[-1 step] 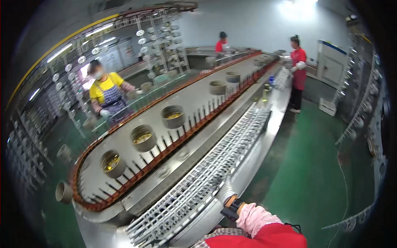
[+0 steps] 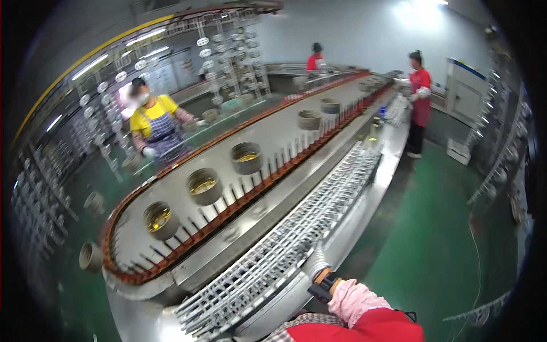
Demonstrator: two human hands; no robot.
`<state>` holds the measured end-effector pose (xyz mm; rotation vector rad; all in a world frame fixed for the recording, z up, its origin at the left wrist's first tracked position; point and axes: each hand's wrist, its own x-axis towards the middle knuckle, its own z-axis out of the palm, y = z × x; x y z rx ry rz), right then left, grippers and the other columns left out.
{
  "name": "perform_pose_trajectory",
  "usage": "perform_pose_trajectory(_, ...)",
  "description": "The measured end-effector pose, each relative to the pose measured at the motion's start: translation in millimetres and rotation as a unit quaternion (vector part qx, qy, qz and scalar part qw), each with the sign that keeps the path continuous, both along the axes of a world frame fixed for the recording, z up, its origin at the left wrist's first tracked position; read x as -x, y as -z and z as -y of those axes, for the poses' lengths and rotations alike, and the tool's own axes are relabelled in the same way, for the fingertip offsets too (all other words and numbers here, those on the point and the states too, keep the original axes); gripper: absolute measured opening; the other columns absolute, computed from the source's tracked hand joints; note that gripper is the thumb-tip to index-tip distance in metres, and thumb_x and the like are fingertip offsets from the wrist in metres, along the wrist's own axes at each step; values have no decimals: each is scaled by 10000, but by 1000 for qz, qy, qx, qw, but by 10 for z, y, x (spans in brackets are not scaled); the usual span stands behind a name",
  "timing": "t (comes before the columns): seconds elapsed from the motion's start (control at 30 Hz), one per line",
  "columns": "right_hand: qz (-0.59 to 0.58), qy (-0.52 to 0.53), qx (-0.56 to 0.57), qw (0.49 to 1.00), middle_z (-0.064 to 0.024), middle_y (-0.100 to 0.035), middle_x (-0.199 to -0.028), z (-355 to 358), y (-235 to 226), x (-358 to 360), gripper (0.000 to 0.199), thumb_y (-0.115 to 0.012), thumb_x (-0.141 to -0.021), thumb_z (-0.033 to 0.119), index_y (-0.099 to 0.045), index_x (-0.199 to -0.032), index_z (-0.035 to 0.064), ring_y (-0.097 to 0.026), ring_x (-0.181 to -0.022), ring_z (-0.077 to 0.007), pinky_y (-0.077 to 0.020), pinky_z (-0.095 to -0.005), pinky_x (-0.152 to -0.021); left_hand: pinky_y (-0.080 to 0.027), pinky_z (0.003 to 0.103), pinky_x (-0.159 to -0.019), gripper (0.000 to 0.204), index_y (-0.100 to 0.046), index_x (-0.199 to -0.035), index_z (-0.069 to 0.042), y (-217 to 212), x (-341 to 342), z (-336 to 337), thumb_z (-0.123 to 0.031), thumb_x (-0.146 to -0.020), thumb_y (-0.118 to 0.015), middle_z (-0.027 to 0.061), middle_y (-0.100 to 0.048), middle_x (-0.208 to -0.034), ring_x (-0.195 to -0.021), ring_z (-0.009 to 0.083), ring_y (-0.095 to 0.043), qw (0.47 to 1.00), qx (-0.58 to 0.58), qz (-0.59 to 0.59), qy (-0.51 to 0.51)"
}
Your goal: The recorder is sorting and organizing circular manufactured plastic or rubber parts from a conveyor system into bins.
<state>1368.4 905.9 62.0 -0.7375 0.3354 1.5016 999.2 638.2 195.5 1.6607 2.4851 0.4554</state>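
My right hand [image 2: 316,262], in a pale ribbed glove, rests at the near edge of a long stack of silvery metal racks [image 2: 273,259]. Its fingers meet the rack edge, and their curl is too small and partly hidden to make out. A dark band or watch-like device [image 2: 323,286] circles the wrist, below it a pink sleeve cover [image 2: 356,299]. The racks lie lengthwise on a metal ledge [image 2: 347,239] beside an oval conveyor. My left hand is out of the picture.
Upright dark pins [image 2: 254,182] line the conveyor's reddish-brown track. Inside it stand several grey-brown tubs [image 2: 205,187], some with gold-coloured pieces. A worker in yellow [image 2: 156,122] stands across the line; another in red [image 2: 420,97] is farther along my side. Hanging racks [image 2: 498,154] rise at right.
The view has turned slightly, so the conveyor, tubs and workers sit a little farther right. My right hand stays at the rack edge.
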Motion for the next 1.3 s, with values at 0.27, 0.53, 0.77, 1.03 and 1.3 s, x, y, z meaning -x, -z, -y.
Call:
perform_pose_trajectory(0.27,-26,-78,-98,992,-108,-525,-719,-430,533,-448,619,-352,-764,655,-464,-910,64,-485,-592,-232,-421,-358,-533,-355,386,-793,254,-653,-730,-174,1054,612,-485,-392,-602,-679,40,-609,-689,-719,245,-551,995,35,-52,75)
perform_pose_trajectory(0.53,109,-73,6,991,-38,-522,-813,-420,664,-819,359,-566,-779,429,-493,-921,108,-490,-742,-214,-423,-368,-708,-425,374,-730,220,-652,-679,-130,1102,389,-603,-340,-633,-697,75,-623,-734,-756,275,-567,989,120,86,-2)
perform_pose_trajectory(0.77,810,55,-243,531,-168,-404,-1187,-511,4,-635,442,-524,-740,33,-419,-1168,10,-373,-1128,-299,-298,-382,-954,-426,325,-824,380,-511,-1029,15,393,500,-1005,-59,-674,-624,155,-581,-952,-905,237,-552,975,-54,203,71)
perform_pose_trajectory(1.03,855,-38,-324,403,-145,-591,-758,-757,76,-379,119,-537,-729,74,-582,-835,44,-576,-688,-297,-461,-366,-631,-318,317,-935,544,-352,-1229,-9,238,168,-3027,-314,-811,-522,187,-441,-1196,-1115,269,-421,953,-78,270,116)
perform_pose_trajectory(1.3,850,-44,-341,400,-113,-581,-701,-742,232,-341,113,-507,-764,106,-593,-826,66,-566,-630,-270,-455,-351,-587,-395,380,-836,275,-555,-981,-26,1246,795,-4222,-185,-801,-420,184,-570,-998,-958,325,-513,985,-164,-47,-36)
